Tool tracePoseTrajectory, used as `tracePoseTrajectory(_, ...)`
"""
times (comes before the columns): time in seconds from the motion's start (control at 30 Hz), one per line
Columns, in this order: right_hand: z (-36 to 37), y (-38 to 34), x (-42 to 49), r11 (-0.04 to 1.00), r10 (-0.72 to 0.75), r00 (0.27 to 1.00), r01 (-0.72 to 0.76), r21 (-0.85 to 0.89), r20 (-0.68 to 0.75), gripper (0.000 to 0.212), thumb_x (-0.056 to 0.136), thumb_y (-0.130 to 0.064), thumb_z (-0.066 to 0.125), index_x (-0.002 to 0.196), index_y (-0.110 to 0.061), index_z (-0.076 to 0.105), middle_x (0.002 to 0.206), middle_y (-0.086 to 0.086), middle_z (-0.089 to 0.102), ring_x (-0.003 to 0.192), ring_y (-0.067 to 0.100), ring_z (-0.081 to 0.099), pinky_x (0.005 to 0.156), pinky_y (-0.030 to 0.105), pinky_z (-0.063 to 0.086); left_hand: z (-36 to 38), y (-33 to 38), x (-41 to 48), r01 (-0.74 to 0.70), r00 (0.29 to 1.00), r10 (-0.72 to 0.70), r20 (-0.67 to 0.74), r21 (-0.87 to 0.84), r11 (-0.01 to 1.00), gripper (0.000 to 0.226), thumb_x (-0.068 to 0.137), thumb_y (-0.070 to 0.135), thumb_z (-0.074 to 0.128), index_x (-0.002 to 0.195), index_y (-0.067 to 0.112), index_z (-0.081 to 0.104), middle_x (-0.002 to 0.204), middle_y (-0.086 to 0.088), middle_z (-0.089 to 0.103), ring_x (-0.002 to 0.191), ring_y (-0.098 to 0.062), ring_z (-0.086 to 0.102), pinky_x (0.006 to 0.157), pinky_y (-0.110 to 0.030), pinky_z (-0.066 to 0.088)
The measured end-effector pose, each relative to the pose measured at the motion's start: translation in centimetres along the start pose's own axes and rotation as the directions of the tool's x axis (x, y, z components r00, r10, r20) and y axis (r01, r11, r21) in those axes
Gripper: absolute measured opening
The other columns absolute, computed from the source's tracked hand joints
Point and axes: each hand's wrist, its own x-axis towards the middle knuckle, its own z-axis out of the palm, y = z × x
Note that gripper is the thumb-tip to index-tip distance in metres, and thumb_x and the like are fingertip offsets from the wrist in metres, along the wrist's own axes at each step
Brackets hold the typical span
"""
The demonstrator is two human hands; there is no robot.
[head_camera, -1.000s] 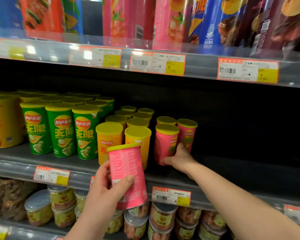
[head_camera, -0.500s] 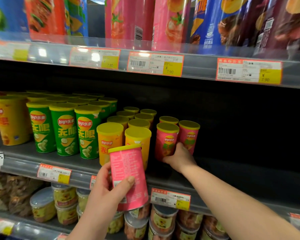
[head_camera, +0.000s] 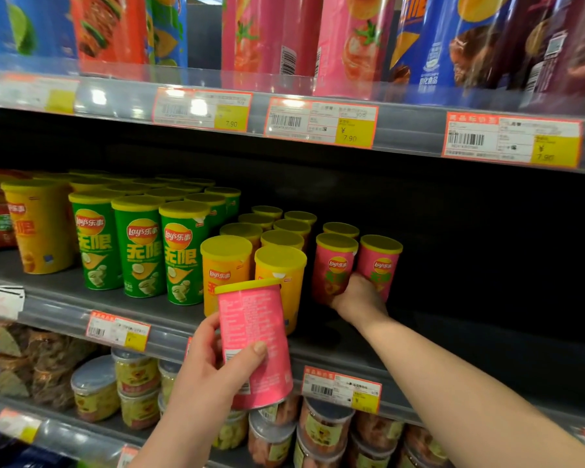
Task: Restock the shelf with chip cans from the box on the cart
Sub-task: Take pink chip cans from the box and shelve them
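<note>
Stocking is underway on the shelf [head_camera: 58, 298], where the right grip [head_camera: 358, 298] is pressing against two standing pink cans [head_camera: 333, 265]; its fingers are hidden, so I cannot tell its hold. The left grip [head_camera: 206, 373] is clasping another pink chip can [head_camera: 254, 332] in front of the shelf edge, likely needing upright placement beside them.

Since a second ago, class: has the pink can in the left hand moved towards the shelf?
No. The pink can in the left hand stays put, its lid still covering the front yellow can's lower left.
</note>
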Motion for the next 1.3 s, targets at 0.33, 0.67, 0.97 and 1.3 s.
tracePoseTrajectory(0.33,-5.2,-0.3,-4.8,0.965,-0.154,0.977,0.117,0.233,0.145,0.025,0.088,-0.035,0.064,0.107,-0.020,0.059,0.100,-0.003,0.063,0.091,0.014,0.061,0.077,0.028,0.047,3.2,0.3,-0.2,-0.027,0.987,0.021,0.156,0.031,0.999,0.067,0.049,0.037,0.081,0.111,0.038,0.054,0.094,0.008,0.071,0.086,-0.010,0.070,0.066,-0.023,0.053)
tracePoseTrajectory(0.67,-10.8,2.2,-9.3,0.859,-0.340,0.759,0.009,0.512,0.556,0.078,0.054,-0.031,0.077,0.126,-0.028,0.048,0.122,-0.002,0.064,0.110,0.012,0.063,0.094,0.033,0.052,9.6,-0.3,1.8,-0.208,0.917,0.144,0.371,0.139,0.968,0.069,0.058,0.058,0.068,0.122,0.053,0.044,0.111,0.021,0.066,0.104,-0.002,0.063,0.088,-0.029,0.052)
tracePoseTrajectory(0.97,-8.9,4.1,-5.3,0.976,-0.042,0.982,0.001,0.219,0.182,0.099,0.066,-0.030,0.084,0.143,-0.023,0.023,0.139,0.001,0.046,0.126,0.020,0.048,0.104,0.036,0.040,8.1,-4.6,4.7,-0.673,0.718,0.225,0.658,0.739,-0.015,0.065,0.063,0.074,0.040,0.101,0.028,0.067,0.097,0.007,0.064,0.087,-0.016,0.064,0.069,-0.026,0.054)
tracePoseTrajectory(1.3,-7.4,5.3,-3.1,0.959,-0.047,0.978,-0.012,0.282,0.202,0.085,0.073,-0.014,0.078,0.139,-0.015,0.025,0.126,0.002,0.049,0.111,0.015,0.050,0.091,0.027,0.040,7.2,-5.7,5.0,-0.724,0.635,0.279,0.720,0.681,-0.108,0.055,0.060,0.067,0.047,0.091,0.027,0.069,0.088,0.008,0.067,0.073,-0.014,0.065,0.058,-0.021,0.053)
